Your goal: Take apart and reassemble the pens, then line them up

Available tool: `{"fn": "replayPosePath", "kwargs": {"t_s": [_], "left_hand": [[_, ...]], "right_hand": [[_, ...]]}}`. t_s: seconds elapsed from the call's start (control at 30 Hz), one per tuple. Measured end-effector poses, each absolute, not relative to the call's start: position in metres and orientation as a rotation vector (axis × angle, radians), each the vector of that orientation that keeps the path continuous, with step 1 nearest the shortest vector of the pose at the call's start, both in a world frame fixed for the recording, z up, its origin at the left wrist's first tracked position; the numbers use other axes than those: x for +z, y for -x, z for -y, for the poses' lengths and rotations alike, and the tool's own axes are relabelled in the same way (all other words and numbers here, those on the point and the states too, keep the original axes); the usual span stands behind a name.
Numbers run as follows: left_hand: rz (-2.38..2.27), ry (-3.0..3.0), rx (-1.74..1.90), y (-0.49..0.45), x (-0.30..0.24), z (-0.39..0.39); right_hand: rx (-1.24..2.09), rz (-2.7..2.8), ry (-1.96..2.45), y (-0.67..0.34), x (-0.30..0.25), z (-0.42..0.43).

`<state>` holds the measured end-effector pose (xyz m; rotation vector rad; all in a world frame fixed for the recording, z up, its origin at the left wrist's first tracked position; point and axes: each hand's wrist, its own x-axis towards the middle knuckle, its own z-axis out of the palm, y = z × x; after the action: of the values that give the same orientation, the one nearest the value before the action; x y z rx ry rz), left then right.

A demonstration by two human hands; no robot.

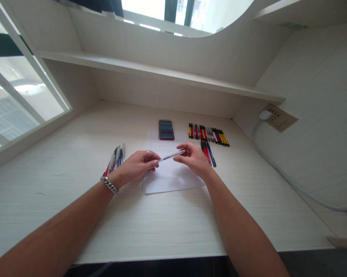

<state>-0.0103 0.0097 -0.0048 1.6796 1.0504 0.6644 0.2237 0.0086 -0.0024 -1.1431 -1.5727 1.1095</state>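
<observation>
Between my two hands a slim clear pen (171, 156) is held at a slant above a white sheet of paper (164, 181). My left hand (138, 164) pinches its lower left end, with a ring on one finger. At the upper right end, my right hand (193, 157) has its thumb and fingers closed on the pen. Left of my left hand lies a loose group of pens (115, 158), partly covered by that hand. Beyond my right hand lie red and blue pens (209, 154), partly hidden behind it.
A long row of pens (209, 134) in yellow, red, black and grey lies at the back right. A dark, blurred rectangular object (166, 129) rests at the paper's far edge. A shelf (161, 75) spans the back. A charger (265, 114) with its cable is at the right wall.
</observation>
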Motion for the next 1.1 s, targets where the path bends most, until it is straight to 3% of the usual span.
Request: {"fn": "replayPosePath", "kwargs": {"t_s": [0.7, 0.9, 1.1], "left_hand": [[-1.130, -1.724, 0.690, 0.0105, -0.0024, -0.0100], [-1.111, -1.733, 0.697, 0.0098, -0.0013, -0.0093], [-1.123, -1.731, 0.703, 0.0106, -0.0029, -0.0099]], "right_hand": [[0.764, 1.860, 1.272, -0.2243, -0.0002, -0.0059], [0.884, 1.755, 1.180, -0.2228, -0.0022, -0.0063], [0.779, 1.845, 1.254, -0.2232, -0.0004, -0.0052]]}}
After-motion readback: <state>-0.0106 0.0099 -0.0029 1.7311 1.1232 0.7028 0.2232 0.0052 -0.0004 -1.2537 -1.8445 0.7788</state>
